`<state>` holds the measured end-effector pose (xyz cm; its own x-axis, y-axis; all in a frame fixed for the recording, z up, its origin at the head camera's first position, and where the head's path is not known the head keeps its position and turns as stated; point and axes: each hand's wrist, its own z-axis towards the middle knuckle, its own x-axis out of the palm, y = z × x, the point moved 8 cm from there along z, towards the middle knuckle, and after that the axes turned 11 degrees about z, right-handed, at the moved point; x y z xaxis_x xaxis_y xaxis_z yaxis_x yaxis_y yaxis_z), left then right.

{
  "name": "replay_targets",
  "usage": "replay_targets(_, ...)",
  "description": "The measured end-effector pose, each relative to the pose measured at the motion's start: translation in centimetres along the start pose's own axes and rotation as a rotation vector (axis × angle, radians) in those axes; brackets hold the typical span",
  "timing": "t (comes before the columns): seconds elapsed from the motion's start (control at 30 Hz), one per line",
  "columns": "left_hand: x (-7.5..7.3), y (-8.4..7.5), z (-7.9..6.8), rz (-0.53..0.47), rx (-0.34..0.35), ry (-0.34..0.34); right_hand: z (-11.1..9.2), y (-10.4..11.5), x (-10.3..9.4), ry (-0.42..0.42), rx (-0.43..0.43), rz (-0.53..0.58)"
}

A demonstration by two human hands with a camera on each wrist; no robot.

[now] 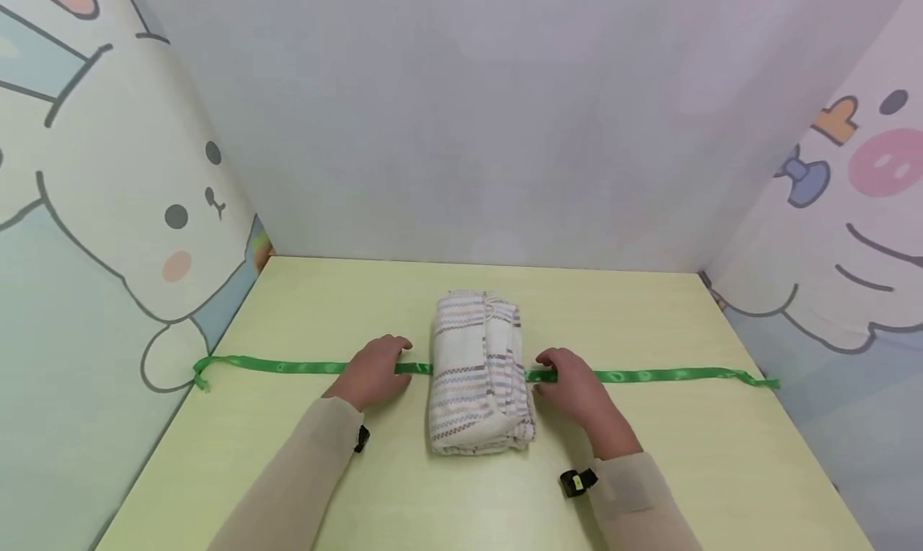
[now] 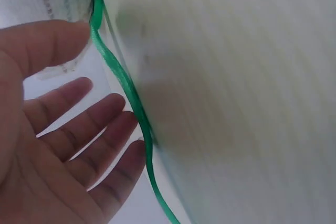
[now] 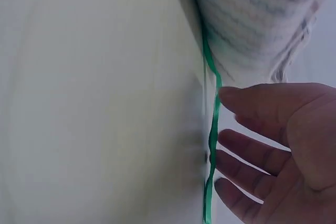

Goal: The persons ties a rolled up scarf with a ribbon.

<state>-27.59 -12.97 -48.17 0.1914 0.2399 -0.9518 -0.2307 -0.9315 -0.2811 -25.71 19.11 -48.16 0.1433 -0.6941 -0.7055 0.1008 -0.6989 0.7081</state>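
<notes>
A folded white cloth bundle with striped bands (image 1: 461,383) lies lengthwise in the middle of the table. Beneath it runs a green ribbon (image 1: 649,375), stretched sideways, its covered middle hidden. My left hand (image 1: 371,372) is left of the bundle, over the ribbon, thumb and fingers spread apart. The left wrist view shows its fingertips right at the ribbon (image 2: 127,85). To the bundle's right, my right hand (image 1: 573,384) is over the other stretch, fingers loosely bent. In the right wrist view its thumb tip and fingertips (image 3: 224,156) come up against the ribbon, with nothing gripped.
The pale yellow table (image 1: 433,503) is bounded by a plain back wall (image 1: 476,134). Side panels carry a cartoon rabbit (image 1: 137,174) and a pig (image 1: 880,166). Both ribbon ends reach near the table's side edges. A black wrist camera (image 1: 577,482) hangs by the right sleeve.
</notes>
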Motion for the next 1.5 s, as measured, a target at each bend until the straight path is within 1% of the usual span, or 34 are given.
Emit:
replay_targets(0.2,0.0,-0.4,0.1,0.036,0.034,0.023,0.3,-1.0,-0.2,0.047,0.044,-0.018)
replay_targets(0.33,0.6,0.2,0.8,0.043,0.027,0.03,0.6,-1.7,-0.1,0.083,0.081,-0.035)
replay_targets(0.47,1.4,1.0,1.8,-0.007,0.013,0.06,1.2,-2.2,0.1,0.107,0.098,-0.042)
replay_targets(0.53,1.5,1.2,2.1,-0.033,0.004,0.083,1.6,-2.2,0.4,0.119,0.095,-0.046)
replay_targets(0.63,1.3,1.0,2.3,-0.053,-0.008,0.108,2.2,-2.1,0.8,0.138,0.097,-0.047)
replay_targets(0.8,0.9,0.5,2.6,-0.016,-0.004,0.108,3.0,-1.8,1.2,0.157,0.093,-0.095)
replay_targets(0.9,0.9,0.3,2.7,0.011,0.006,0.108,3.2,-1.3,1.4,0.18,0.056,-0.141)
replay_targets(1.03,0.8,0.1,2.7,0.03,0.025,0.131,3.2,-0.8,1.4,0.205,0.013,-0.166)
replay_targets(1.1,0.6,0.0,2.7,0.022,0.036,0.143,3.1,-0.7,1.3,0.211,0.016,-0.15)
replay_targets(1.2,0.4,-0.1,2.7,-0.015,0.053,0.158,3.1,-0.7,1.2,0.216,0.028,-0.09)
replay_targets(1.3,0.4,0.1,3.1,-0.07,0.08,0.175,3.2,-0.6,0.9,0.224,0.022,-0.006)
replay_targets(1.37,0.6,0.3,3.4,-0.09,0.089,0.195,3.3,-0.5,0.8,0.236,0.013,0.026)
replay_targets(1.43,0.7,0.5,3.7,-0.096,0.099,0.209,3.3,-0.5,0.5,0.25,0.016,0.041)
replay_targets(1.5,0.9,0.6,3.8,-0.086,0.103,0.225,3.2,-0.6,0.2,0.268,0.029,0.031)
